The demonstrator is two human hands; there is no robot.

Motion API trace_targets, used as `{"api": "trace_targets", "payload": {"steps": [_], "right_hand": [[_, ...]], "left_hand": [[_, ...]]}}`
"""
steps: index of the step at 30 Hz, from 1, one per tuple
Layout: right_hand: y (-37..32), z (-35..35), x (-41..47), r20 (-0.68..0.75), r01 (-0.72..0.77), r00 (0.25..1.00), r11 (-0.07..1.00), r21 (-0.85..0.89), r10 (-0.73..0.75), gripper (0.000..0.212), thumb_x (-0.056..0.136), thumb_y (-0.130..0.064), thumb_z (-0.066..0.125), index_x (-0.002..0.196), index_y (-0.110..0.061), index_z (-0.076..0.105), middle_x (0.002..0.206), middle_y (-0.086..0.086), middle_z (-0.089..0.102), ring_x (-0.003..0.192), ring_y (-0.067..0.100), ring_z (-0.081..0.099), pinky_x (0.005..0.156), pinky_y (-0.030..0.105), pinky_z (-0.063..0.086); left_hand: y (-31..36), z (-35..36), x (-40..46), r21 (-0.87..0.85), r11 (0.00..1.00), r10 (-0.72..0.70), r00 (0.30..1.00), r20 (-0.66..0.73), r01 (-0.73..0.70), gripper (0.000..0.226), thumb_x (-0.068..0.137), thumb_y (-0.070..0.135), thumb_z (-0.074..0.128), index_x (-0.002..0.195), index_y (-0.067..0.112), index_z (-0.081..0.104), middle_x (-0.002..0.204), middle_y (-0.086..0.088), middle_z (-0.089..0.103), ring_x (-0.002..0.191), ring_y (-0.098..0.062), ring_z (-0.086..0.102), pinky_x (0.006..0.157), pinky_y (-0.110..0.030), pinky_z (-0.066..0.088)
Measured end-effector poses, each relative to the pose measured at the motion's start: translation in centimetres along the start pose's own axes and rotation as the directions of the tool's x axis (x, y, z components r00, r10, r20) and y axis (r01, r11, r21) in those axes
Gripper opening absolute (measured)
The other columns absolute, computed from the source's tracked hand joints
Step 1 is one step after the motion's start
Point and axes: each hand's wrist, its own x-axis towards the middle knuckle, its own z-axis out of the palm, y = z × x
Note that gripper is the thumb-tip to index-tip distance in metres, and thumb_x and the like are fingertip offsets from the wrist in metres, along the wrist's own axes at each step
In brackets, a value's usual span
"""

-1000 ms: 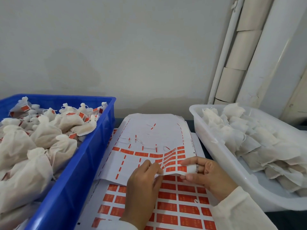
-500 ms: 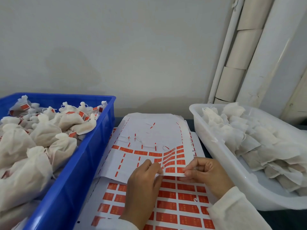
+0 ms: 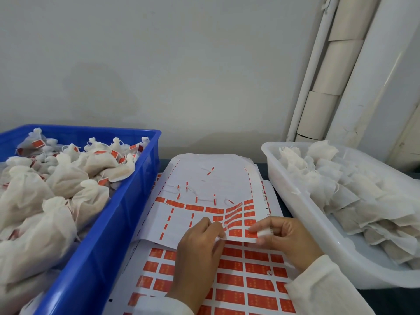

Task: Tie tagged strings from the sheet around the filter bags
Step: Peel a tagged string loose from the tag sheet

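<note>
A partly used white sheet of red tags with strings lies on top of a full tag sheet between two bins. My left hand pinches the near edge of the top sheet beside a lifted strip of red tags. My right hand pinches the same edge at the last red tags, thumb on top, with white tape on a finger. Tied filter bags with red tags fill the blue bin. Untied filter bags lie in the white bin.
A grey wall rises right behind the bins. White pipes and a cardboard-coloured tube stand at the back right. Loose strings and red slivers lie on the top sheet.
My right hand has shifted slightly along the sheet edge and its taped finger shows again. The tag strip beside my left hand has lifted a little more.
</note>
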Motion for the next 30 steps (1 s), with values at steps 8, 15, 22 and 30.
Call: {"api": "trace_targets", "payload": {"steps": [8, 15, 22, 30], "right_hand": [[0.2, 0.0, 0.2, -0.033, 0.034, 0.999, 0.999, 0.01, -0.034, 0.01, 0.064, -0.022, 0.077, 0.073, -0.026, 0.074, 0.089, -0.011, 0.073, 0.083, 0.011, 0.07, 0.071, 0.023, 0.054], [0.4, 0.3, 0.4, -0.148, 0.042, 0.987, 0.984, -0.176, -0.069, 0.012, 0.069, -0.021, 0.079, 0.063, -0.026, 0.07, 0.093, -0.016, 0.064, 0.09, 0.005, 0.06, 0.074, 0.014, 0.046], [-0.2, 1.2, 0.2, -0.25, 0.138, 0.921, 0.851, -0.506, -0.298, 0.02, 0.075, -0.026, 0.076, 0.068, -0.034, 0.06, 0.093, -0.027, 0.049, 0.085, -0.005, 0.05, 0.072, 0.002, 0.033], [0.4, 1.5, 0.2, -0.122, 0.108, 0.974, 0.858, -0.502, -0.193, 0.013, 0.085, -0.027, 0.065, 0.075, -0.03, 0.058, 0.082, -0.025, 0.062, 0.074, -0.001, 0.063, 0.062, 0.002, 0.04]], "left_hand": [[0.1, 0.0, 0.0, 0.017, 1.0, 0.024, 1.0, -0.003, -0.024, 0.013, 0.07, 0.026, 0.075, 0.081, 0.021, 0.07, 0.079, 0.006, 0.07, 0.064, -0.013, 0.066, 0.065, -0.013, 0.044], [0.1, 0.0, 0.0, 0.026, 0.999, 0.03, 0.999, 0.043, -0.031, 0.012, 0.073, 0.026, 0.074, 0.083, 0.021, 0.071, 0.084, 0.006, 0.07, 0.071, -0.014, 0.066, 0.069, -0.016, 0.046], [0.4, -0.1, 0.1, 0.064, 0.994, 0.09, 0.994, 0.056, -0.093, 0.014, 0.071, 0.029, 0.076, 0.082, 0.024, 0.071, 0.082, 0.009, 0.07, 0.069, -0.013, 0.066, 0.07, -0.009, 0.04], [-0.2, 0.8, 0.0, 0.086, 0.989, 0.113, 0.991, 0.075, -0.119, 0.025, 0.091, 0.042, 0.047, 0.108, 0.032, 0.062, 0.115, 0.017, 0.06, 0.1, -0.002, 0.052, 0.084, -0.003, 0.023]]}}
